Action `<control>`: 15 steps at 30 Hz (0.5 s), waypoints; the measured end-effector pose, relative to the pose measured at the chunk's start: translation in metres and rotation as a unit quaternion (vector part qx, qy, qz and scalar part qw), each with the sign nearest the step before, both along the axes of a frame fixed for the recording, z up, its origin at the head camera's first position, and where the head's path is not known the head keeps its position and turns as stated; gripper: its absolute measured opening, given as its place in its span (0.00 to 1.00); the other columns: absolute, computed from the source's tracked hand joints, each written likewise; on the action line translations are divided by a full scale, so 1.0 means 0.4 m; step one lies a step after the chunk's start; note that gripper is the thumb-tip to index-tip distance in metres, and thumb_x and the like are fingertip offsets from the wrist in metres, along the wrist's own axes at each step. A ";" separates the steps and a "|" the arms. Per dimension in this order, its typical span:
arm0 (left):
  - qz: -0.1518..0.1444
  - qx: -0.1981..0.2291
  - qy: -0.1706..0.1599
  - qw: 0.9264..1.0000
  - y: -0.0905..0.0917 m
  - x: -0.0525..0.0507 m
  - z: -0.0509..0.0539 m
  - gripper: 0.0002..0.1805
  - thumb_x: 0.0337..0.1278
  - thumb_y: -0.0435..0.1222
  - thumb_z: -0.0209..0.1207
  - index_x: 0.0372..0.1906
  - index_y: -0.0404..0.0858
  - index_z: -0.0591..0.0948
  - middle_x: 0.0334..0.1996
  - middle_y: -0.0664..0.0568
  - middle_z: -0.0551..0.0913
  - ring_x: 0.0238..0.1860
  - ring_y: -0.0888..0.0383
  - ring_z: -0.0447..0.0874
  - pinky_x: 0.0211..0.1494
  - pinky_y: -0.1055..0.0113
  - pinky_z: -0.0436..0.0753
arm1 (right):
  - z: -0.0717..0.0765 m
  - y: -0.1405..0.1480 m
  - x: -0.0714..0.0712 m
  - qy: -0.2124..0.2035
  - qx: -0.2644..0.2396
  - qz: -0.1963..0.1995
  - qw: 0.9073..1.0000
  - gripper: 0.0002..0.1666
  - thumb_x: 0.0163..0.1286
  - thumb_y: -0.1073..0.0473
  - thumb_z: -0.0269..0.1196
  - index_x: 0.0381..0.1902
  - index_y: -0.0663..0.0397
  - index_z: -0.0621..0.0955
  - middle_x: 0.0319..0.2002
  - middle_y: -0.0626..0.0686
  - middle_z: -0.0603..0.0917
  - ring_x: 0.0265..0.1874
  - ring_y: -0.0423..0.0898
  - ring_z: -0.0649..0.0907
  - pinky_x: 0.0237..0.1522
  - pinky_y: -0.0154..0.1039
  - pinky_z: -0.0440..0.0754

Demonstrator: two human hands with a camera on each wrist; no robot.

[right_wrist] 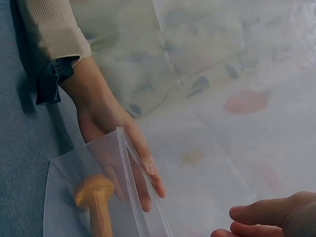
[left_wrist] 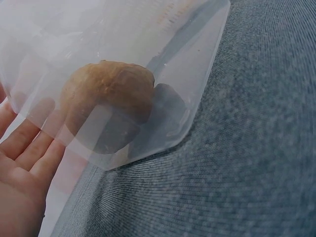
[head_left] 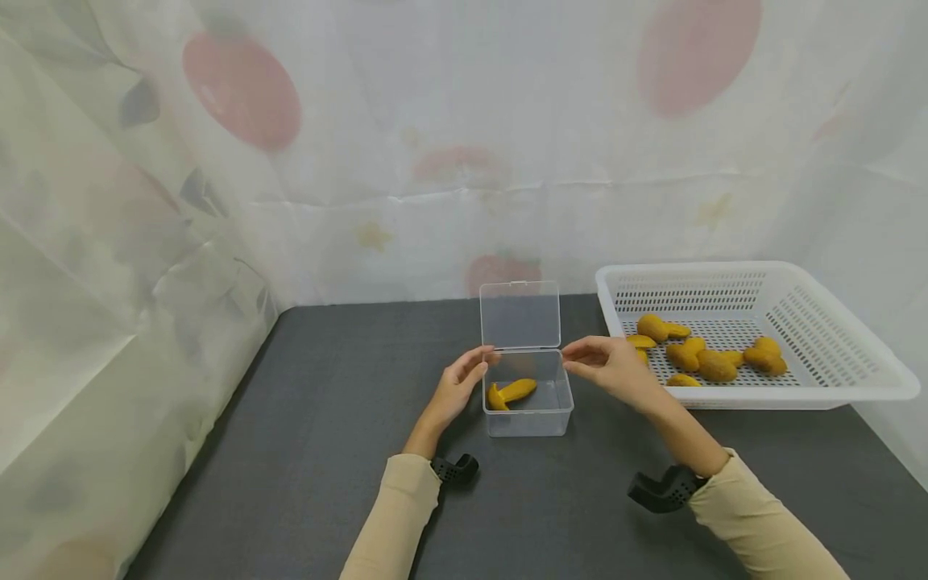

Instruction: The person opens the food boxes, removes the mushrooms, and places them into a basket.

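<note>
A clear plastic box (head_left: 531,424) with its hinged lid (head_left: 519,316) raised at the back stands on the dark table. Inside lies one yellow-brown mushroom (head_left: 513,393), its cap to the left; the left wrist view shows its round cap (left_wrist: 111,89) through the wall. My left hand (head_left: 457,388) touches the box's left side near the hinge, its fingers (left_wrist: 37,153) extended along the wall. At the right rear corner is my right hand (head_left: 612,366), fingers loosely bent. The right wrist view shows a gap between its fingers (right_wrist: 261,212) and the box.
A white perforated basket (head_left: 855,346) at the right holds several similar mushrooms (head_left: 718,366). The dark tabletop (head_left: 348,419) extends to the left of the box. A printed white curtain (head_left: 420,97) hangs behind and at both sides.
</note>
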State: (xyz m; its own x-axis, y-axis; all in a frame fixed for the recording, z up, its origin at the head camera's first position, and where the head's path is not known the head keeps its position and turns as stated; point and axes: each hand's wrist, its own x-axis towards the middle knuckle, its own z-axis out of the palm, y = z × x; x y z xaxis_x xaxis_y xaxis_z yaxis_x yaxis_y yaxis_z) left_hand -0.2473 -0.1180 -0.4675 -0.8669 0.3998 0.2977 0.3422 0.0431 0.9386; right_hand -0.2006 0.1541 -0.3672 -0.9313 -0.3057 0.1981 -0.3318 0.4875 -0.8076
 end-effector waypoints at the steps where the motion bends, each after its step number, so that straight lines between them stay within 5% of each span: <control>1: -0.001 0.001 0.000 1.000 0.000 0.000 -0.001 0.22 0.74 0.33 0.45 0.67 0.29 0.67 0.62 0.29 0.74 0.66 0.36 0.70 0.73 0.46 0.65 | -0.001 -0.005 -0.001 0.001 0.001 0.006 1.000 0.13 0.65 0.64 0.64 0.45 0.68 0.83 0.41 0.65 0.88 0.36 0.48 0.88 0.37 0.25 0.83; 15: 0.001 0.003 -0.002 1.000 0.001 -0.001 -0.001 0.22 0.74 0.35 0.45 0.66 0.30 0.68 0.62 0.30 0.74 0.66 0.36 0.70 0.72 0.46 0.65 | -0.039 -0.068 -0.014 0.016 0.016 0.091 0.996 0.12 0.63 0.65 0.65 0.44 0.66 0.83 0.41 0.64 0.88 0.38 0.50 0.88 0.40 0.30 0.85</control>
State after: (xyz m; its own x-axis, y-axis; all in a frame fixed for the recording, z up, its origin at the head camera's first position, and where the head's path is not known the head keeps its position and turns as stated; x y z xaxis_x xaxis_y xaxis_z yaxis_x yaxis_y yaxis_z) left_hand -0.2477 -0.1176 -0.4677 -0.8689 0.3957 0.2974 0.3391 0.0381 0.9400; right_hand -0.2064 0.1271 -0.3827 -0.8531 -0.4755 0.2149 -0.4429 0.4422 -0.7799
